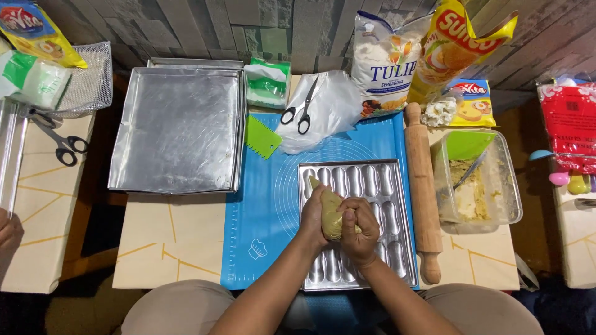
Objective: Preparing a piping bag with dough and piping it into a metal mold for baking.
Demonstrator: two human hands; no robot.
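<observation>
left hand [315, 214]: we wrap it round the side of the piping bag [331, 214], closed on it.
right hand [362, 228]: we grip the bag's twisted end, fist tight.
bag: dough-filled, tip down over the mould [397, 248].
mould: metal, long grooves, on the blue mat [261, 211].
beside: rolling pin [423, 186] just right of the mould.
table [167, 248]: carries mat and trays [177, 127].

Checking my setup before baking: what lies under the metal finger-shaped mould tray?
The mould tray rests on a blue baking mat; what the tray covers cannot be seen.
</observation>
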